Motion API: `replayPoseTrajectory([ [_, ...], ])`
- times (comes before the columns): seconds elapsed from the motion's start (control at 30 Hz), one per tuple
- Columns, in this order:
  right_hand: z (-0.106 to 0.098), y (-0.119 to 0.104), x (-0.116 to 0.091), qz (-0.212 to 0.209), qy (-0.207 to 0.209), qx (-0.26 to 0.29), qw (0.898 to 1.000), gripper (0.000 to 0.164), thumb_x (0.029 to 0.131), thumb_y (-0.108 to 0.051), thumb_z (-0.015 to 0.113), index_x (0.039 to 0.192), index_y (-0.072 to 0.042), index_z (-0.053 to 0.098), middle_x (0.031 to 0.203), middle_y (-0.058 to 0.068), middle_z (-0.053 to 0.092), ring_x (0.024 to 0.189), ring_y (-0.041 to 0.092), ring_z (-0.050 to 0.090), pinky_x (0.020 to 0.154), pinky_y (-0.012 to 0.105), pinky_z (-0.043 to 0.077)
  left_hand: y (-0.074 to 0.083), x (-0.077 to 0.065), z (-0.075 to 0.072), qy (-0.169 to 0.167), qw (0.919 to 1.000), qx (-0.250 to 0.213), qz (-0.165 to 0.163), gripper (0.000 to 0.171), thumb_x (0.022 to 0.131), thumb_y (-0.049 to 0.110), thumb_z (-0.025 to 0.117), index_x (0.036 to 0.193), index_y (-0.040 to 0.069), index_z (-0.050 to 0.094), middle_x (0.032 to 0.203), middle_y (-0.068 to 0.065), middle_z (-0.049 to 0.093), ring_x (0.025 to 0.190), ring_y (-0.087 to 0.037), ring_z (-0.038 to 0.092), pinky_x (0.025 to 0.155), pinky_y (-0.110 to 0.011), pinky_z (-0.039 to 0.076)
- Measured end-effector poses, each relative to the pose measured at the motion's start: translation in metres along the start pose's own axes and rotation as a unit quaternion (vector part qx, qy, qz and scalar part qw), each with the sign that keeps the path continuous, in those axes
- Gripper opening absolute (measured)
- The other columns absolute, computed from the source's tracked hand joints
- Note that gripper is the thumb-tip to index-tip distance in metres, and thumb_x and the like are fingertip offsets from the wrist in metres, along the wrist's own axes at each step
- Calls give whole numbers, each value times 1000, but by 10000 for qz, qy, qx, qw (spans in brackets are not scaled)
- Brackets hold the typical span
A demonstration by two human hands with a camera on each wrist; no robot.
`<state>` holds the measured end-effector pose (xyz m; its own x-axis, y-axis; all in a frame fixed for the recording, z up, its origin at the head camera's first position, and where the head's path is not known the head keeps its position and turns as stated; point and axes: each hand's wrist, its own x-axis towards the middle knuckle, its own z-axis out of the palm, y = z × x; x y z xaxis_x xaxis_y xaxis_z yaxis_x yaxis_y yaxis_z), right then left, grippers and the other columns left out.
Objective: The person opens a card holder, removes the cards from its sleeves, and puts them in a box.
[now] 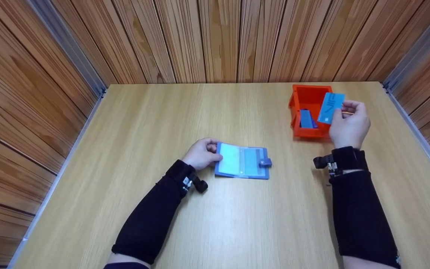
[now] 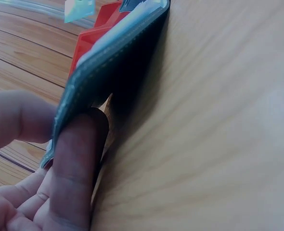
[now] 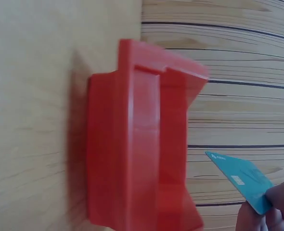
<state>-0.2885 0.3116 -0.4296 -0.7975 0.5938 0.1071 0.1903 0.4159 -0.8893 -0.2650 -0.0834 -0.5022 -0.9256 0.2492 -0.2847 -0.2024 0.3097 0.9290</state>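
Observation:
A blue card holder [image 1: 242, 160] lies spread on the table, with clear sleeves inside and a snap strap on its right edge. My left hand [image 1: 202, 154] pinches its left edge, thumb on top and fingers beneath. In the left wrist view the stitched edge of the card holder [image 2: 91, 72] is lifted off the wood at that side. My right hand [image 1: 350, 121] holds a light-blue card [image 1: 330, 108] marked VIP between thumb and fingers, above the right side of the red bin [image 1: 312, 132]. In the right wrist view the card [image 3: 243, 179] is raised past the bin's rim.
Blue cards [image 1: 306, 118] lean inside the front of the bin. The wooden table [image 1: 155, 123] ends at a plank wall [image 1: 218, 41] behind, with metal frame edges at both sides.

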Motion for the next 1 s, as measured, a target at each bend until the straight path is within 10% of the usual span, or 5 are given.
replayPoseTrajectory([
  [0.5, 27, 17, -6, -384, -371, -945, 9941, 28, 100, -24, 53, 127, -17, 60, 124, 5, 61, 101, 20, 55, 84, 27, 48, -2, 3, 1, -122, 9998, -105, 130, 53, 80, -2, 72, 130, 4, 55, 87, 1, 52, 82, -15, 59, 68, -30, 61],
  [1.0, 29, 19, -4, -537, -1176, -1335, 9826, 37, 101, -10, 44, 135, -5, 57, 128, 16, 61, 118, 31, 54, 106, 44, 45, -2, 1, 0, -75, 9999, -131, 55, 54, 80, -2, 73, 131, 4, 55, 89, 0, 51, 82, -16, 59, 68, -31, 61],
])
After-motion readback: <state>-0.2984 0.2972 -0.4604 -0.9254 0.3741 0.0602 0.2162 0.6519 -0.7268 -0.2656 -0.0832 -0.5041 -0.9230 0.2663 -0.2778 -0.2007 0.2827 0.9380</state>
